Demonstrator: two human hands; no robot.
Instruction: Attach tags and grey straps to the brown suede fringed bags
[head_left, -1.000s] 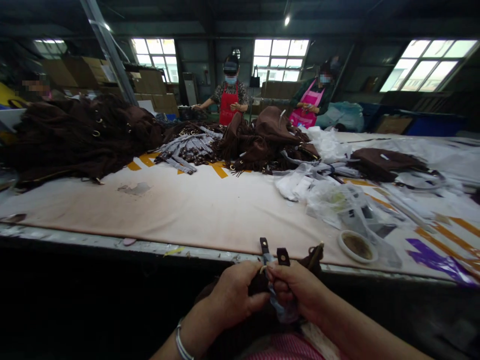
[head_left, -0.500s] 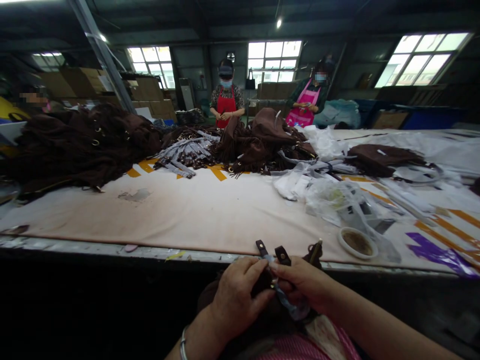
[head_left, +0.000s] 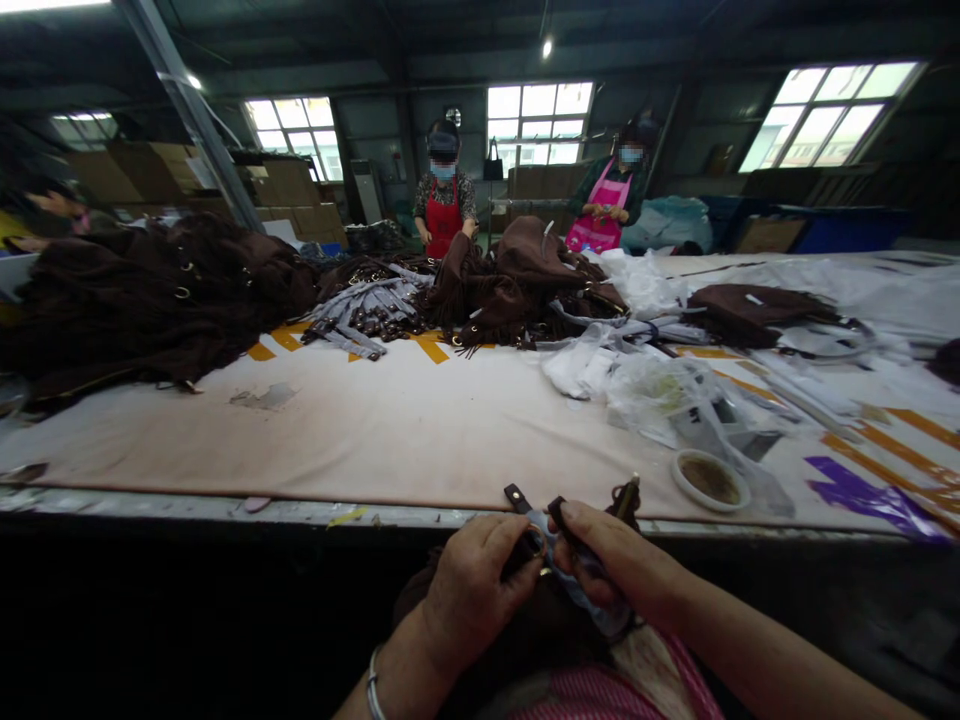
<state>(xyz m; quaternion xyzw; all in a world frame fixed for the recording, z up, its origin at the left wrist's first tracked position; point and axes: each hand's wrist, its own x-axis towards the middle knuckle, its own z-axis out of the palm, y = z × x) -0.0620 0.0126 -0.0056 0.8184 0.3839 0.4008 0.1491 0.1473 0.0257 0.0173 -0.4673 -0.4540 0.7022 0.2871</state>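
Observation:
My left hand [head_left: 476, 580] pinches a metal ring [head_left: 535, 541] at the edge of a dark brown bag [head_left: 525, 640] on my lap. My right hand [head_left: 611, 550] grips a strap partly wrapped in pale film, its thumb on a dark brown strap tab [head_left: 556, 510]. Another strap tab with a brass-coloured snap [head_left: 516, 497] sticks up just beyond my left fingers. To the right, the bag's zipper end [head_left: 628, 497] pokes out behind my right hand. My palms hide much of the ring and strap.
A pale cloth-covered table [head_left: 360, 430] lies ahead, bearing a heap of brown bags [head_left: 142, 310], wrapped straps [head_left: 367, 310] and clear plastic bags [head_left: 660, 390]. A round dish of brown stuff [head_left: 710, 480] sits near the front edge. Two people in aprons stand across the table.
My right thumb has moved onto the strap tab, which stood free before. The ring now shows at my left fingertips. The view has shifted slightly right.

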